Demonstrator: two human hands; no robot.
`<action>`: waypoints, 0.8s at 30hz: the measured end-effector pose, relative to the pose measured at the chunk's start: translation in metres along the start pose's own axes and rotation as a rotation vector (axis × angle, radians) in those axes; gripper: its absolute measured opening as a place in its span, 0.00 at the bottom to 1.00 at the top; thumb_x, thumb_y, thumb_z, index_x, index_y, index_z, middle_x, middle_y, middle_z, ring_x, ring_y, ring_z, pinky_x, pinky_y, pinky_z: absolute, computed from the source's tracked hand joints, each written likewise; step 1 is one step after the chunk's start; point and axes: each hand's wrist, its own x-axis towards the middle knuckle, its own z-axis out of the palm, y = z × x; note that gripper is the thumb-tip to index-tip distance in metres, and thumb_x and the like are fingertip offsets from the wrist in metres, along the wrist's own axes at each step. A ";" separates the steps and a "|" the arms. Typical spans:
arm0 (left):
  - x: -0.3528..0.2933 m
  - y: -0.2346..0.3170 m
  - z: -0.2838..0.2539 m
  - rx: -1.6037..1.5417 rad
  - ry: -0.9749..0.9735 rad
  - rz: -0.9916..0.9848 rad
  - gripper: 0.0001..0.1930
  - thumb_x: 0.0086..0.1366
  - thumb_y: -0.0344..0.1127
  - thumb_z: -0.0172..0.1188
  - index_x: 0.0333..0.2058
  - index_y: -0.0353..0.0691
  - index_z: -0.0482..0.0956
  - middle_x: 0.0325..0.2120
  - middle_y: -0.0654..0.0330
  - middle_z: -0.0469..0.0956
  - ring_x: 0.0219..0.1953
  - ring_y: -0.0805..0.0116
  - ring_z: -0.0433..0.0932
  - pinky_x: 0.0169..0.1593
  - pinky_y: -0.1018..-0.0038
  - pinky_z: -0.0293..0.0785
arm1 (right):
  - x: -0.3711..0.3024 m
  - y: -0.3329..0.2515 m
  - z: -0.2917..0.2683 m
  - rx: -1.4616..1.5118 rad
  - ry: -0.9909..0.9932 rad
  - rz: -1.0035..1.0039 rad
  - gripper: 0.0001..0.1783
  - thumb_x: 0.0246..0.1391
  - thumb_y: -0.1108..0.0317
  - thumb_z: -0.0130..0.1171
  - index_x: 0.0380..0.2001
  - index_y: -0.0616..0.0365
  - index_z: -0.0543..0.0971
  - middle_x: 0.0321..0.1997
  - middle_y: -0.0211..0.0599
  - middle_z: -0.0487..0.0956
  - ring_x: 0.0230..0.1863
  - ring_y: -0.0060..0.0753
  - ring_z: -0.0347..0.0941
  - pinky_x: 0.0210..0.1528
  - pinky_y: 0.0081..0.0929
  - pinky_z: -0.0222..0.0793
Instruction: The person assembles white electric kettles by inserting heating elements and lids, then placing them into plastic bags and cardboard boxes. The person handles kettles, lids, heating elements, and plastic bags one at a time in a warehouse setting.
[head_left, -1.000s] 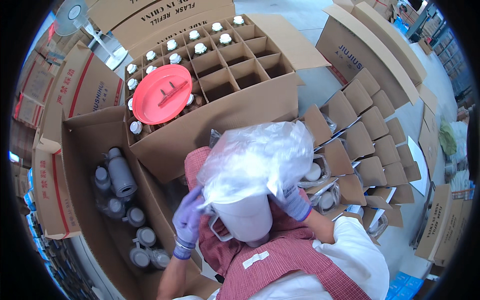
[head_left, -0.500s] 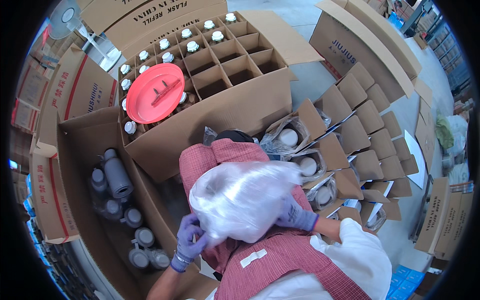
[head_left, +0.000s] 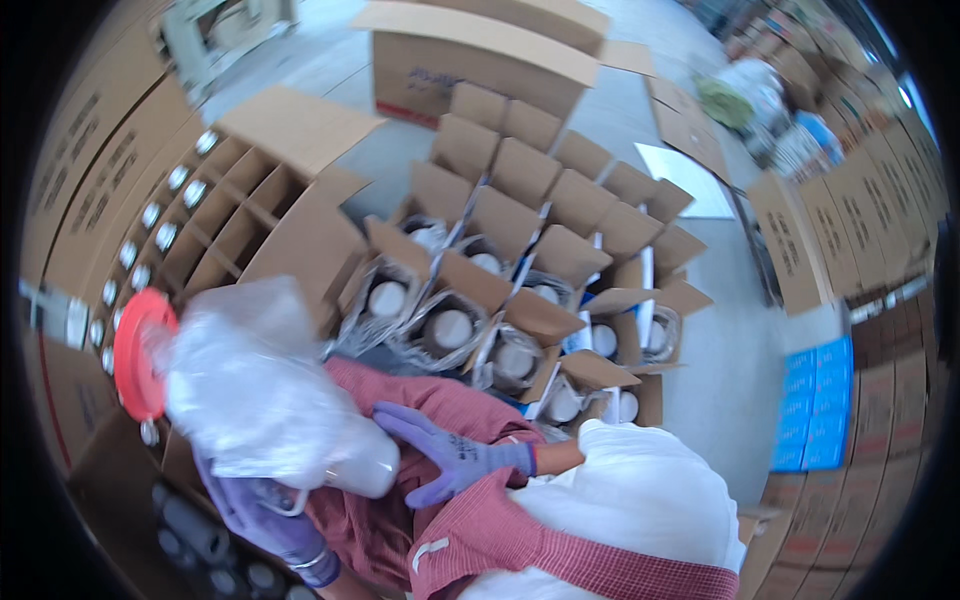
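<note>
Across my lap lies a white flask [head_left: 366,464] in a clear plastic bag [head_left: 250,385], its pale round end bare and pointing right. A small white loop, maybe a handle, shows under it. My left hand [head_left: 265,520], in a purple glove, holds the flask from below; its fingers are partly hidden by the bag. My right hand [head_left: 455,458], gloved alike, is just right of the flask's bare end. Its fingers are spread, and nothing is in them.
Left, a divided carton [head_left: 225,225] holds white-capped bottles; a red dish [head_left: 142,352] rests on it. Grey flasks [head_left: 195,530] lie in a carton at lower left. Ahead stand several open small boxes [head_left: 530,215] with bagged flasks. Blue boxes [head_left: 812,405] are stacked at right.
My view has swung right. The bagged flask now lies left of my lap's middle with its bare end showing. My right hand has come off the bag and spread its fingers.
</note>
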 end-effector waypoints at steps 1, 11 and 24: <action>0.010 0.002 0.010 -0.080 0.041 -0.061 0.29 0.64 0.43 0.60 0.60 0.33 0.70 0.61 0.43 0.69 0.62 0.48 0.70 0.61 0.61 0.68 | 0.005 -0.018 -0.003 0.303 0.062 0.095 0.53 0.50 0.57 0.69 0.72 0.50 0.48 0.72 0.47 0.54 0.71 0.53 0.54 0.68 0.51 0.57; 0.056 0.129 0.088 -0.792 -0.031 -0.309 0.26 0.72 0.35 0.45 0.65 0.29 0.62 0.63 0.47 0.65 0.62 0.57 0.68 0.62 0.63 0.65 | 0.021 -0.029 -0.066 1.215 0.769 0.276 0.37 0.57 0.65 0.64 0.66 0.50 0.58 0.60 0.39 0.71 0.59 0.41 0.72 0.54 0.46 0.78; -0.022 0.085 0.122 -0.859 -0.892 0.009 0.17 0.63 0.22 0.52 0.50 0.33 0.79 0.38 0.56 0.82 0.41 0.68 0.80 0.46 0.72 0.77 | -0.210 -0.116 -0.352 -1.256 1.175 0.505 0.40 0.46 0.61 0.68 0.62 0.57 0.65 0.58 0.46 0.72 0.59 0.47 0.70 0.61 0.39 0.69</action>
